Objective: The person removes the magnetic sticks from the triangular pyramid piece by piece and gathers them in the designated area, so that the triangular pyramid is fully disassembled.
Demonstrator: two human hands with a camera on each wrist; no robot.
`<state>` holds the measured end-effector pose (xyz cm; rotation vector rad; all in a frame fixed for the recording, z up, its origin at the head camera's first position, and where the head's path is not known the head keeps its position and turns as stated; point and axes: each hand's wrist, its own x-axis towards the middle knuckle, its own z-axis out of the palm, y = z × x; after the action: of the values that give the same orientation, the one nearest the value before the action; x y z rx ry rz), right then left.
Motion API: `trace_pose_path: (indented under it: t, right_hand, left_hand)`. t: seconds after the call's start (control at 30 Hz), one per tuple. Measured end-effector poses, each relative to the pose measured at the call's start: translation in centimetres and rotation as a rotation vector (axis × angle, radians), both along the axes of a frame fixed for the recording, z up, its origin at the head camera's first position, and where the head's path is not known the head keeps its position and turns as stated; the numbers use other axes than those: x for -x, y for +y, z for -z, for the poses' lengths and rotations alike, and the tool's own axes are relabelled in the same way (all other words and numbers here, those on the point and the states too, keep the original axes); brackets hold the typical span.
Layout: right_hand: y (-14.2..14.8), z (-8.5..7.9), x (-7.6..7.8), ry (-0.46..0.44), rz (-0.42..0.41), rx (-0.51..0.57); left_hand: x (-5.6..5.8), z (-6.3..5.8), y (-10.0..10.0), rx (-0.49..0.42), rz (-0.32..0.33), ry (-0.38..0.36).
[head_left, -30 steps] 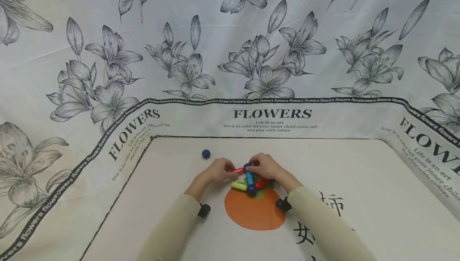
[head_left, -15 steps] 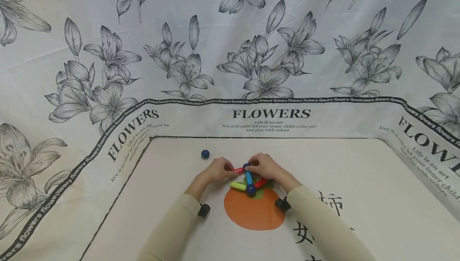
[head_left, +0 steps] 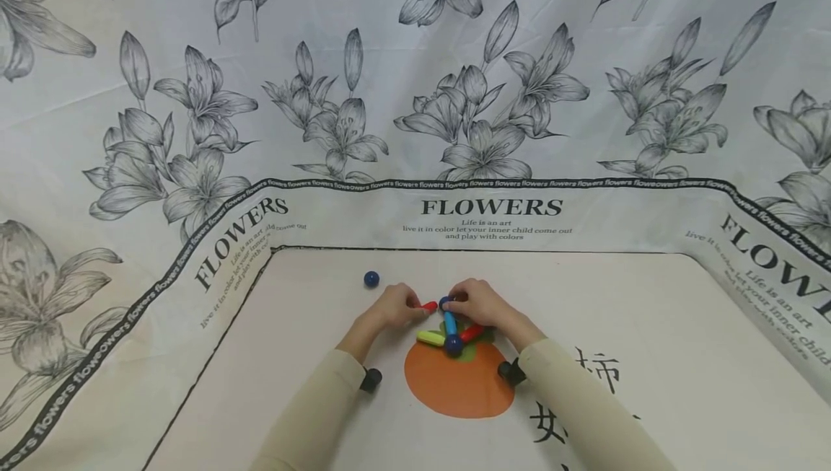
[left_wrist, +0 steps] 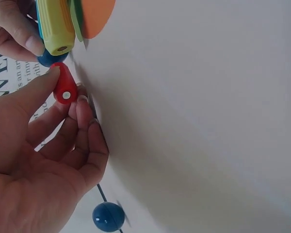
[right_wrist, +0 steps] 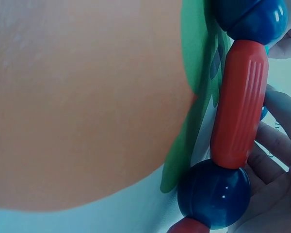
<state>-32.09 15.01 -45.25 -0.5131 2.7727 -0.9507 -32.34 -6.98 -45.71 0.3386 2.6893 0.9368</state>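
Observation:
My left hand (head_left: pixel 397 305) pinches a red magnetic rod (left_wrist: pixel 65 85) between thumb and fingers, its end with a pale round spot facing the left wrist camera. Close to the rod's other end, my right hand (head_left: pixel 480 301) holds a dark blue ball (head_left: pixel 445 303) with thumb and fingers. From that ball a light blue rod (head_left: pixel 451 324) runs to a nearer blue ball (head_left: pixel 453 345). A yellow-green rod (head_left: pixel 431 338) and a second red rod (right_wrist: pixel 240 104) branch off the nearer ball. In the right wrist view this red rod meets another blue ball (right_wrist: pixel 213 194), beside my right palm.
A loose blue ball (head_left: pixel 371 279) lies behind and left of my left hand. The light tablecloth (head_left: pixel 649 298) carries a printed orange persimmon (head_left: pixel 457 388) under the built piece and black characters (head_left: pixel 597 370) at the right. A flower-printed curtain (head_left: pixel 350 132) hangs behind.
The tip of the red rod in my left hand was against the far blue ball; now a small gap shows between them. My right hand and the built piece stay nearly still.

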Motion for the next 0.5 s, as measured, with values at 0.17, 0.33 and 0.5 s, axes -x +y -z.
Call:
trace_pose_path:
  t: [0.17, 0.33, 0.5]
  right_hand:
    - [-0.4, 0.1, 0.1, -0.011, 0.013, 0.0]
    - [-0.7, 0.1, 0.1, -0.006, 0.001, -0.002]
    - [-0.1, 0.3, 0.2, -0.002, 0.015, -0.009]
  left_hand:
    - [-0.4, 0.0, -0.8, -0.005, 0.004, 0.01]
    - [-0.8, 0.2, -2.6, -0.003, -0.014, 0.022]
    - [-1.1, 0.0, -5.0, -0.014, -0.05, 0.051]
